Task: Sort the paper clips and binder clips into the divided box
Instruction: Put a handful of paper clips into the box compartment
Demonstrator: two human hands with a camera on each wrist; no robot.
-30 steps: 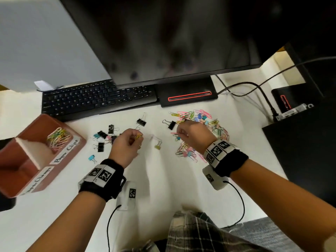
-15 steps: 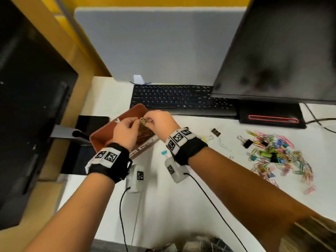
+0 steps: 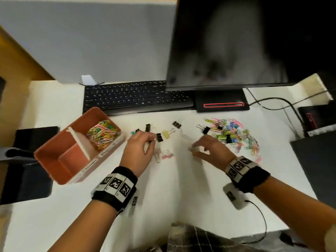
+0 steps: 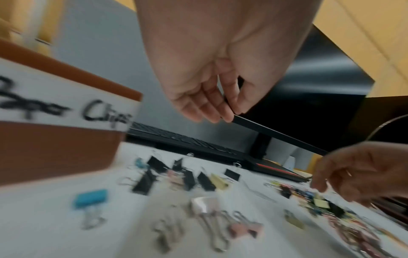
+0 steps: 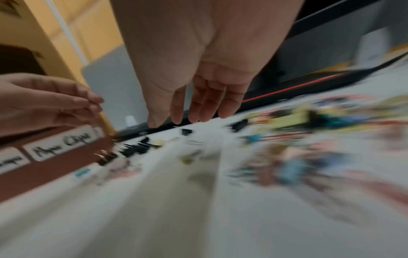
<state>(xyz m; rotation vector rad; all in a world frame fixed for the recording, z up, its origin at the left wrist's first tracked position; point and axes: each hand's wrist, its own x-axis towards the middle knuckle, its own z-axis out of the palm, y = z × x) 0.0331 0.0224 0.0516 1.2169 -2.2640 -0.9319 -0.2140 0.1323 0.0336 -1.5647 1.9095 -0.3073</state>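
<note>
Handwritten "Paper Clips" label (image 4: 66, 108) marks the divided box (image 3: 54, 157); both hands (image 3: 140, 151) (image 3: 209, 151) hover loose-fingered, holding nothing.

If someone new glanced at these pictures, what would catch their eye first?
Probably the bright heap of coloured paper clips on the white desk, right of the right hand. Next, the brown divided box at left, one compartment holding paper clips. Between them, binder clips lie scattered by the left hand, below a large dark monitor.
</note>
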